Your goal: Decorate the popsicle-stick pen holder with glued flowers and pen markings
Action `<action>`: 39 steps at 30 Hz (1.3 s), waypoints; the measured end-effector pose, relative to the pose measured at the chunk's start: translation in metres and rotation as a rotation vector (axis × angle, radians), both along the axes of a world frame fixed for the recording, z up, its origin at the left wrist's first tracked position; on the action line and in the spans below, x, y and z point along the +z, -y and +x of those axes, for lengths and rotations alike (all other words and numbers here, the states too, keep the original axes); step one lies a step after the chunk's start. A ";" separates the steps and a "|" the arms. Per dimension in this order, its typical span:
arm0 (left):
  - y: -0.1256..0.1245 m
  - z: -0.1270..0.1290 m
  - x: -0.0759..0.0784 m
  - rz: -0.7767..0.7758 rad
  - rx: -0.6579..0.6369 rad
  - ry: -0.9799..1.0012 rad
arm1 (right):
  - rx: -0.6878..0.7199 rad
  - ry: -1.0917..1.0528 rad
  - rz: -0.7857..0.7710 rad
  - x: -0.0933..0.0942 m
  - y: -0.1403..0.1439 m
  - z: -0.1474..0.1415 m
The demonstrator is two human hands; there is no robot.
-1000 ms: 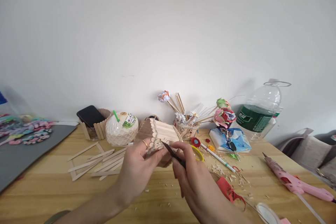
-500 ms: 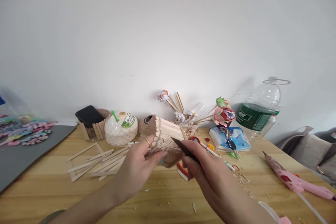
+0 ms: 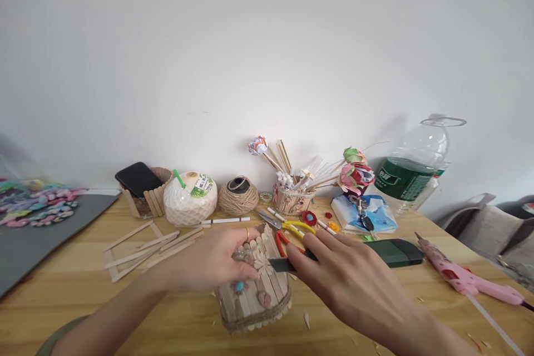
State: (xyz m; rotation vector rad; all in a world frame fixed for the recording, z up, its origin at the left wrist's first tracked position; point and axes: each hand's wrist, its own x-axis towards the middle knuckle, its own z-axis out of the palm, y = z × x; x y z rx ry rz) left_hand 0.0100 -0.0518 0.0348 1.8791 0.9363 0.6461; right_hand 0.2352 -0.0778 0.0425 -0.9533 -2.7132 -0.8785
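Note:
In front of me is a small holder [image 3: 246, 303] made of craft sticks, tipped on its side on or close to the table. Twine runs round its edge, and a wooden flower, a pink heart and a blue bead decorate it. My left hand [image 3: 217, 258] grips its upper left part, thumb bent over the front. A utility knife [image 3: 396, 253] with a dark green handle is in my right hand [image 3: 340, 272], palm down over it. Its dark blade points left and touches or nearly touches the wooden flower [image 3: 262, 262].
Yellow-and-red-handled pliers [image 3: 298, 228] lie just behind the holder. Loose craft sticks [image 3: 146, 253] are spread at left, near a coconut [image 3: 189, 198] and a twine ball [image 3: 238, 197]. A pink glue gun [image 3: 463, 275] rests at right, before a large bottle [image 3: 411, 172].
The craft-stick holder has been lowered and turned so its decorated side faces me. My right hand has rolled palm down, and the knife now lies almost level, pointing left.

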 end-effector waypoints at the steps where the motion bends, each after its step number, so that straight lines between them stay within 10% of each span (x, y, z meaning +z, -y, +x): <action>1: 0.001 0.000 0.001 0.007 -0.005 -0.031 | 0.011 0.014 -0.006 0.002 0.000 0.000; 39: -0.001 0.003 0.003 -0.095 -0.108 -0.200 | 0.077 0.157 0.168 0.004 -0.003 -0.010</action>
